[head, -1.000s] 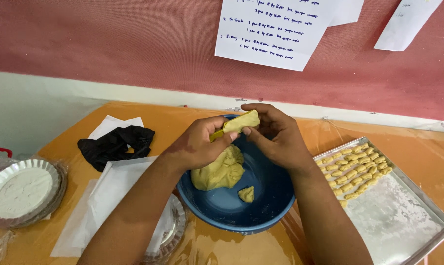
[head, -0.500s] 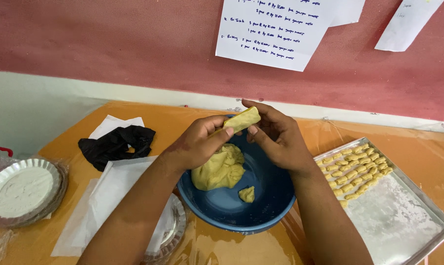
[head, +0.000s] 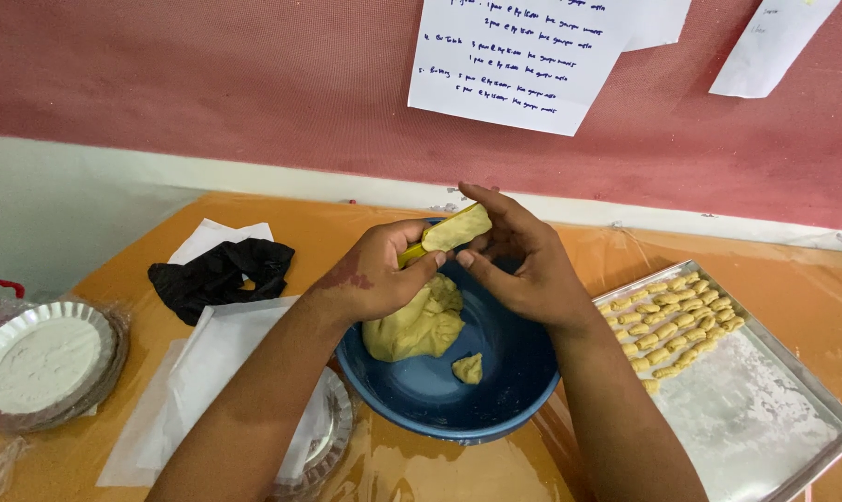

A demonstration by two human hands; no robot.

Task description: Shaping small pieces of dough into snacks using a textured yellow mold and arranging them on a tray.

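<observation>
Both hands meet above a blue bowl (head: 495, 390); the left hand (head: 379, 279) grips a yellow mould (head: 411, 254) packed with a strip of pale dough (head: 456, 229), thumb and fingers clamped on it, while the right hand (head: 523, 260) cups the far end, fingertips pressing the dough.

Inside the bowl lie one large dough lump (head: 416, 321) and one small dough piece (head: 468, 368).

An orange table (head: 328, 218) under clear plastic film carries everything; behind it a white ledge runs beneath a red wall (head: 207, 84) with three paper sheets (head: 518, 60) pinned up.

To the right sits one metal tray (head: 765, 418), floured, holding shaped dough pieces (head: 672, 321) in about three rows, too many and too small to count surely; left of the bowl lie one black cloth (head: 218, 274), white paper (head: 207, 372), and two fluted tins, one filled with flour (head: 39, 358), one half hidden under the forearm (head: 323, 442).

Compared with half a second ago the hands and mould sit almost unchanged; the grip looks the same.
</observation>
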